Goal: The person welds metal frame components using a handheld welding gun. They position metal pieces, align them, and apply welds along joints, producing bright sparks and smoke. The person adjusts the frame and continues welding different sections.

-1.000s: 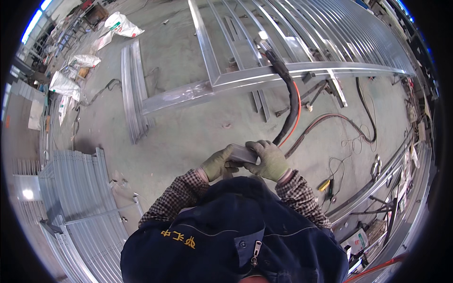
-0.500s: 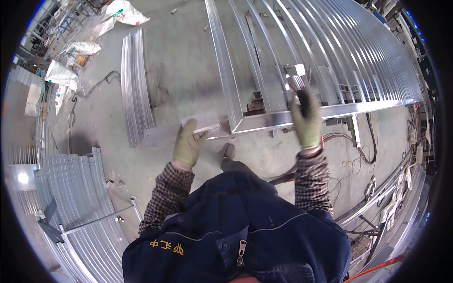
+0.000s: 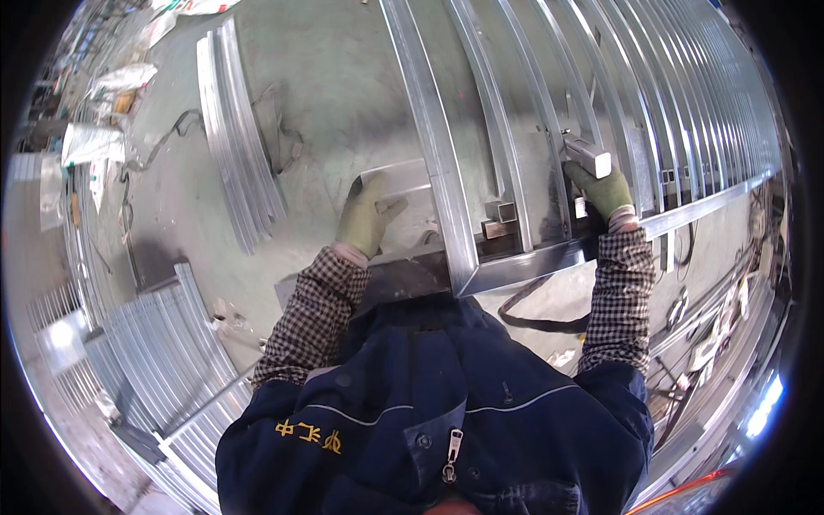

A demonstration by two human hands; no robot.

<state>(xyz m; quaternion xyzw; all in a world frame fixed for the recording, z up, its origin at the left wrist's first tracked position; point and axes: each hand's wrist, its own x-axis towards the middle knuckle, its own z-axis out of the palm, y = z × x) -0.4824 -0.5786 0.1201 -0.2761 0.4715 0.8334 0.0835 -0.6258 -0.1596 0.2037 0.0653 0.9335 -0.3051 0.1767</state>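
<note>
My left hand (image 3: 367, 215), in a pale green glove, is closed on the end of a short flat metal piece (image 3: 403, 178) beside the left rail of a silver metal frame (image 3: 433, 146). My right hand (image 3: 603, 190), gloved alike, is over the frame's near rail among the slats. Its fingers wrap round a short silver block with a pale end (image 3: 589, 158); its exact kind is unclear. Between the first slats, short square tube pieces (image 3: 499, 221) lie near the corner. A wide grey metal bar (image 3: 403, 279) sits under my left forearm, partly hidden by my jacket.
Long metal profiles (image 3: 232, 129) lie on the floor at the far left. More profiles (image 3: 163, 335) are stacked at the near left. White sacks (image 3: 93, 144) stand along the left side. A dark strap or hose (image 3: 541, 322) lies below the frame.
My body has moved closer to the frame. My right hand has shifted right along the near rail and farther in among the slats. My left hand has lifted the flat piece against the left rail.
</note>
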